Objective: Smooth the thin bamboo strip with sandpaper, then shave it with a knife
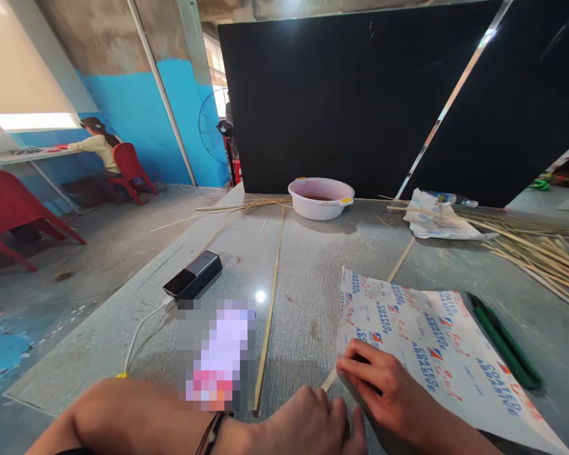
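Observation:
My left hand (308, 423) is closed at the bottom centre, at the near end of a thin pale bamboo strip (330, 380); its fingertips are partly hidden. Close beside it, my right hand (384, 395) pinches the left edge of a sheet of sandpaper (422, 341), which lies with its printed white back upward. The strip runs beneath this sheet and shows again beyond its far edge. Just right of the sheet lies a green utility knife (505, 341). Another bamboo strip (270, 303) lies lengthwise on the table, left of my hands.
A white basin (320, 201) with liquid stands at the table's back. A power bank (194, 275) with a cable lies left, near a blurred-out phone (222, 354). Several bamboo strips (540, 253) and a crumpled sheet (439, 218) lie back right. A person (102, 148) sits far left.

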The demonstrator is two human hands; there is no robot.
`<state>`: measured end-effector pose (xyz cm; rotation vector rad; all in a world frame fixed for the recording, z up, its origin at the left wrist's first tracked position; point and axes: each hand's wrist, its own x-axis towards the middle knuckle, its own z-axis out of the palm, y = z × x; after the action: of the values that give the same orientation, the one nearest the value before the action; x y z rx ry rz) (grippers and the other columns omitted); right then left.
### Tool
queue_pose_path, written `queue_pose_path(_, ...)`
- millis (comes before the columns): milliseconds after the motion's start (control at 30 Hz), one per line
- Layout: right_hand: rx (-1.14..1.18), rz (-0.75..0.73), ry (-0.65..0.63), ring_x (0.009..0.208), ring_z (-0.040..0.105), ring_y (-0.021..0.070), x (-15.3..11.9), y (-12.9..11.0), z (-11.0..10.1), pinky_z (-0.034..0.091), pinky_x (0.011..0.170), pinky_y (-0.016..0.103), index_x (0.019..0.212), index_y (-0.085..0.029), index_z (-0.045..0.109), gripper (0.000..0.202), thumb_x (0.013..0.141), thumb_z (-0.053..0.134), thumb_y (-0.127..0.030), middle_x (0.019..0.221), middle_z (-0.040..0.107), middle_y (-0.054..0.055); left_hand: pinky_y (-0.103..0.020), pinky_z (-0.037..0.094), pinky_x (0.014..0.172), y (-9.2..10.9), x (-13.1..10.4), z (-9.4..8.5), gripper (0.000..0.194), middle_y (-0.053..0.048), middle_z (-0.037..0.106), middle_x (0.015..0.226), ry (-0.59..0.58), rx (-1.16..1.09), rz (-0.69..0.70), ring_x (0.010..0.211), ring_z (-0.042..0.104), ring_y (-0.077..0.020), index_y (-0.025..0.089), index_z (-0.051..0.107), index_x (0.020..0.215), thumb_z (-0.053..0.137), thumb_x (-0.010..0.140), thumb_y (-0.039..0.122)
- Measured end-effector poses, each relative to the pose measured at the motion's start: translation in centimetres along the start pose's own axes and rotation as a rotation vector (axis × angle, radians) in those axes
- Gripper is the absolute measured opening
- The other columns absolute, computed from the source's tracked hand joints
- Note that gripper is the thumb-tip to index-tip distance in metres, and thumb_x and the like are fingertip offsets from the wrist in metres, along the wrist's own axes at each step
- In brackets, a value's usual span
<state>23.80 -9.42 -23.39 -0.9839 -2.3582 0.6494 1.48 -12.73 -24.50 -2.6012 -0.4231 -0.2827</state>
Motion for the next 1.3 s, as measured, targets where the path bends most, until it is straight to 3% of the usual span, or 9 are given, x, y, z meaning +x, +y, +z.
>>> queue_pose_path(300,-0.103,-0.017,0.015,0.084,0.064,0.0214,-0.6,0.5,0.2,0.056,0.075,0.034,0.108,-0.018,0.071,0.030,0.105,0.044,-0.005,0.099,0.063,0.008,-0.035,0.022,0.041,-0.4,0.4,-1.1,0.037,0.000,0.056,0.067,-0.016,0.041,0.032,0.046,0.047,-0.0185,0.011,0.060,0.136,0.052,0.101,0.021)
queue_pose_path(500,-0.079,-0.011,0.027,0.082,0.066,0.0214,-0.5,-0.3,-0.1,0.059,0.074,0.034,0.107,-0.020,0.072,0.031,0.105,0.046,-0.005,0.098,0.066,0.008,-0.034,0.023,0.039,-1.4,0.6,-2.3,0.042,0.000,0.059,0.070,-0.069,-0.058,0.053,0.048,0.050,-0.0186,0.010,0.053,0.144,0.051,0.104,0.023)
queue_pose_path(700,-0.060,-0.029,-0.008,0.084,0.067,0.0212,-0.5,-0.3,-0.2,0.059,0.075,0.033,0.102,-0.020,0.071,0.030,0.104,0.046,-0.004,0.100,0.066,0.008,-0.036,0.026,0.040,-2.8,0.8,-3.6,0.033,-0.003,0.063,0.074,-0.138,-0.208,0.136,0.053,0.054,-0.0197,0.009,0.054,0.136,0.051,0.105,0.023)
queue_pose_path(833,-0.126,-0.024,0.045,0.083,0.066,0.0222,-0.4,0.3,-0.5,0.058,0.075,0.035,0.102,-0.019,0.071,0.030,0.104,0.044,-0.004,0.097,0.064,0.009,-0.037,0.029,0.040,-3.1,0.8,-3.9,0.044,-0.003,0.066,0.078,-0.118,-0.200,0.099,0.055,0.058,-0.0201,0.008,0.047,0.149,0.050,0.107,0.023)
queue_pose_path(967,-0.104,-0.045,-0.022,0.081,0.065,0.0211,-0.3,0.1,-0.5,0.058,0.072,0.033,0.103,-0.020,0.071,0.032,0.102,0.044,-0.002,0.097,0.064,0.008,-0.037,0.031,0.040,-3.7,0.9,-4.3,0.040,-0.004,0.065,0.075,-0.122,-0.300,0.156,0.054,0.058,-0.0197,0.006,0.056,0.136,0.057,0.104,0.029)
queue_pose_path(1100,-0.129,-0.047,0.046,0.080,0.066,0.0219,-0.1,-0.2,-0.5,0.059,0.073,0.034,0.102,-0.019,0.071,0.031,0.104,0.044,-0.005,0.095,0.064,0.008,-0.037,0.033,0.040,-4.2,1.1,-4.6,0.051,-0.006,0.068,0.078,-0.150,-0.328,0.159,0.054,0.060,-0.0209,0.001,0.048,0.148,0.053,0.104,0.026)
queue_pose_path(1233,-0.090,-0.063,-0.033,0.083,0.067,0.0212,0.0,-0.4,-0.5,0.059,0.072,0.033,0.101,-0.020,0.071,0.031,0.103,0.045,-0.004,0.098,0.066,0.008,-0.036,0.032,0.038,-4.3,1.3,-4.6,0.037,-0.004,0.066,0.074,-0.195,-0.376,0.196,0.054,0.059,-0.0205,0.004,0.057,0.135,0.053,0.105,0.025)
queue_pose_path(1300,-0.094,-0.060,-0.006,0.082,0.067,0.0209,0.1,-0.2,-0.5,0.059,0.073,0.033,0.101,-0.020,0.071,0.030,0.104,0.045,-0.005,0.098,0.066,0.008,-0.037,0.033,0.039,-4.2,1.2,-4.5,0.042,-0.005,0.068,0.076,-0.175,-0.370,0.188,0.054,0.059,-0.0209,0.004,0.054,0.140,0.055,0.105,0.026)
